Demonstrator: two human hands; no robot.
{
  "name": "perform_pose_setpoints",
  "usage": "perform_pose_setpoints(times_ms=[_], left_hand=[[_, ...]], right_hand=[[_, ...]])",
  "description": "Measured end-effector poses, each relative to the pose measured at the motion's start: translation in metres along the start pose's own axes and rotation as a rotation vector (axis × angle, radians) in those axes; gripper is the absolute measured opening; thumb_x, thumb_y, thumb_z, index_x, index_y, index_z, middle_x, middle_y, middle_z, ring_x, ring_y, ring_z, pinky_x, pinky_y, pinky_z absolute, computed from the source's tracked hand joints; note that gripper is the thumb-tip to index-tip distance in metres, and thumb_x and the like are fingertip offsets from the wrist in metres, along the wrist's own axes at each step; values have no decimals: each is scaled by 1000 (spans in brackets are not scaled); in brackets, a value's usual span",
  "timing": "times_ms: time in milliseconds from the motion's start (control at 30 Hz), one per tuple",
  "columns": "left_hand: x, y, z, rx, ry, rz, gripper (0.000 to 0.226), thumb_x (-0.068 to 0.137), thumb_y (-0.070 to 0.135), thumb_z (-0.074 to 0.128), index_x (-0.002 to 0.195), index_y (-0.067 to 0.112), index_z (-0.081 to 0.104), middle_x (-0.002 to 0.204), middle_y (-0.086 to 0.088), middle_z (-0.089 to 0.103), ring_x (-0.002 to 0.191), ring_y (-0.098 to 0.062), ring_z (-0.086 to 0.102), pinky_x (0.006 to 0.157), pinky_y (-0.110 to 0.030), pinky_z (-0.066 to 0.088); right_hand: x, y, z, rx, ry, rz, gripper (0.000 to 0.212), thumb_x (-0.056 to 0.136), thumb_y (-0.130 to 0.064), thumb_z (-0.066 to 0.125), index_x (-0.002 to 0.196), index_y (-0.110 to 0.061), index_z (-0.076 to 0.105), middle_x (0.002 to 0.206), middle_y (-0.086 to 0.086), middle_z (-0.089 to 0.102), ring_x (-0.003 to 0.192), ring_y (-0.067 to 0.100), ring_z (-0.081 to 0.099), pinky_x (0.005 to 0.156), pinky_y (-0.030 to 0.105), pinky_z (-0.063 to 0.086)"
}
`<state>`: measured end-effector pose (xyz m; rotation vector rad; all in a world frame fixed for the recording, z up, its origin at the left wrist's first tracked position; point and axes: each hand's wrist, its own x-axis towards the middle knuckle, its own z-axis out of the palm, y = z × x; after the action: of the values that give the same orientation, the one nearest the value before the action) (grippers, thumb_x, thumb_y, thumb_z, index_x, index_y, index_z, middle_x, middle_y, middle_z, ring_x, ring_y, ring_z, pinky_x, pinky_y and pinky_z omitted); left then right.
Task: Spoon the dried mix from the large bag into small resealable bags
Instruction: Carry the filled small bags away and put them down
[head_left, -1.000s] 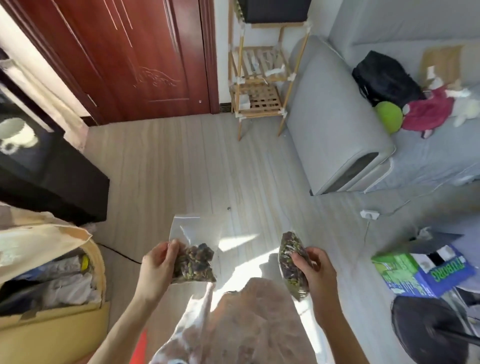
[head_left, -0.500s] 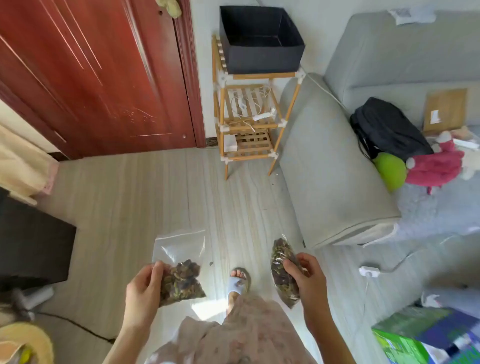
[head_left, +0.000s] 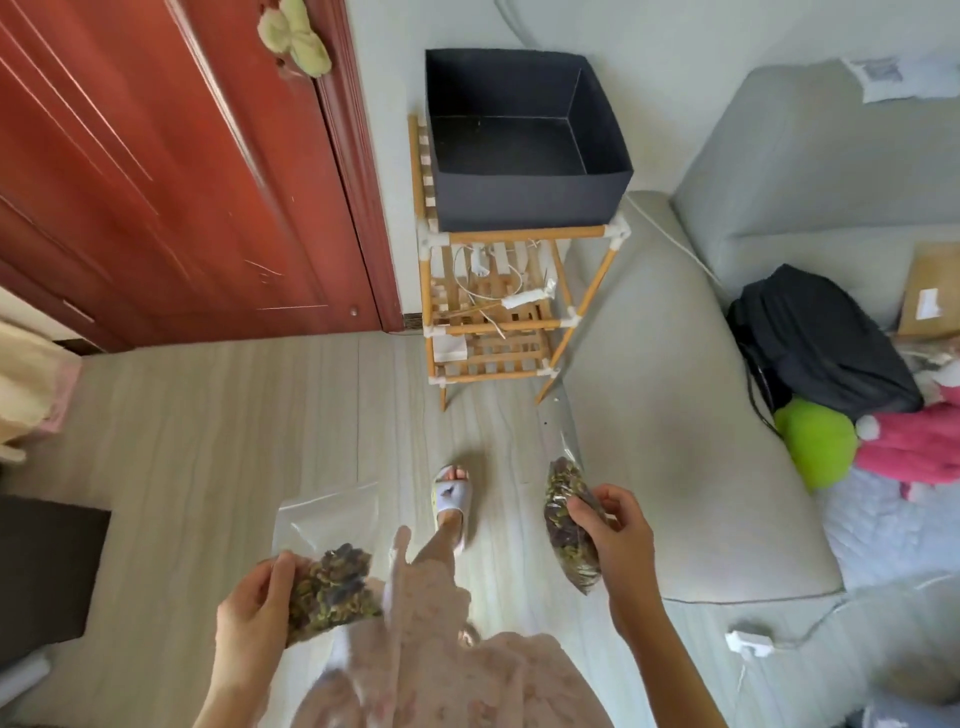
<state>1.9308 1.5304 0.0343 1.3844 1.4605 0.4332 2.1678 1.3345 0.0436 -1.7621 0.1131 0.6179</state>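
Note:
My left hand (head_left: 253, 618) grips a small clear resealable bag (head_left: 332, 582) by its lower part, where the dark green-brown dried mix sits; the empty top of the bag stands up above my fingers. My right hand (head_left: 618, 540) holds a second small bag (head_left: 566, 525) of the same mix, seen edge-on, its clear top pointing up and away. Both bags hang in front of me over the floor. The large bag and the spoon are out of view.
A bamboo shelf rack (head_left: 498, 312) carrying a black open box (head_left: 519, 140) stands ahead by the red door (head_left: 171, 171). A grey sofa (head_left: 691, 441) with a black backpack (head_left: 821, 343) lies to the right. My slippered foot (head_left: 453, 499) is on the wood floor.
I have walked forward toward the rack and sofa, and the view has tilted up. Both hands keep their bags at about the same height.

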Motion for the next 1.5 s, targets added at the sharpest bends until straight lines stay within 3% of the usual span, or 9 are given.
perform_pose_setpoints(times_ms=[267,400,567,700,800,933,1133,1233,1500], left_hand=[[129,110,80,-30,-90,50,28,94,23,54,69,19,68,76,-2,67,73,-19,61,59,-29,46],[177,188,117,-109,-139,84,29,92,24,56,67,20,69,65,6,68,63,-7,61,53,-23,43],[223,286,156,-177,-215,208,29,92,27,56,66,21,69,58,11,62,53,1,53,46,-12,41],[252,354,186,-168,-250,365,38,93,24,53,57,26,63,49,16,52,47,4,45,44,-7,35],[274,385,218,-55,-237,412,32,93,21,53,62,25,62,55,16,59,54,5,52,51,-10,40],[298,402,264,272,-225,419,27,96,25,48,80,13,67,76,1,65,73,-11,59,66,-26,45],[324,397,310,588,-290,353,25,96,19,45,79,7,58,71,-4,56,70,-19,55,59,-28,40],[333,386,323,624,-351,240,18,96,19,44,87,15,59,85,-5,62,77,-21,61,68,-33,49],[345,371,332,539,-374,30,13,96,21,45,95,15,56,95,-6,60,86,-16,55,71,-27,41]], right_hand=[[134,-89,50,66,-62,2,17,80,-9,72,91,-14,59,91,10,64,80,24,64,58,25,51],[187,-158,65,85,-138,-59,18,77,-9,71,90,-14,60,85,6,67,76,20,67,56,21,51],[241,-238,81,173,-253,-119,32,65,-29,67,92,-13,58,80,2,69,76,18,69,61,25,54],[290,-286,98,162,-261,-190,21,76,-23,66,94,-16,56,88,6,64,83,19,66,65,27,52],[333,-307,117,-6,-198,-275,13,88,-16,63,94,-22,53,95,5,61,86,16,64,58,16,51],[381,-313,152,-315,-188,-357,24,85,-18,66,89,-31,46,95,-2,52,81,7,56,55,12,44],[417,-284,174,-709,-255,-374,25,85,-31,66,89,-34,41,98,-9,41,79,4,49,59,12,33],[425,-273,173,-901,-327,-387,28,84,-35,66,94,-32,39,101,-9,35,88,9,47,66,18,36],[429,-269,180,-993,-410,-384,32,86,-44,63,106,-28,44,120,0,40,108,16,45,80,24,40]])
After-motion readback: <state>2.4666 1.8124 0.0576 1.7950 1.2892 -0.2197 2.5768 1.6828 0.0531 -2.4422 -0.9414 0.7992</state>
